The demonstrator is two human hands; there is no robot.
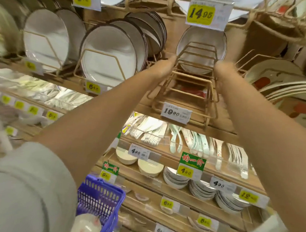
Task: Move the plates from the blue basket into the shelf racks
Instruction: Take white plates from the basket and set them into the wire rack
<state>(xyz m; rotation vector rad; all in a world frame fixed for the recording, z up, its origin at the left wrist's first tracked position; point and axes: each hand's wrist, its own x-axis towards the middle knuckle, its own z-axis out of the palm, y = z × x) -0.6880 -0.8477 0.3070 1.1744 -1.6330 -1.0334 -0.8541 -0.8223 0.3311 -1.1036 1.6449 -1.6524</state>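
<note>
Head view, down two outstretched arms: white plate [202,45] with a dark rim, upright on its edge in the rearmost slot of the wire rack [190,100], face toward the aisle, leaning back a little. No true long axis on a round plate; broad line running left to right across the rack. At the rack's left side, left hand [165,66]; at its right side, right hand [223,70]; both level with the plate's lower rim and about equally near it, plate lying between and just beyond them. Too blurred to say whether touching plate or wires, or how the fingers lie; cannot tell the grip on either side. Judged: this plate seated in its slot or close to it, so next probably a reach down for another. Well below the rack and to its left, blue basket [100,197], with a pale plate [86,224] showing inside. On the rack's front, price tag [175,112]; left of the rack, fuller racks [107,59] of similar plates.
</note>
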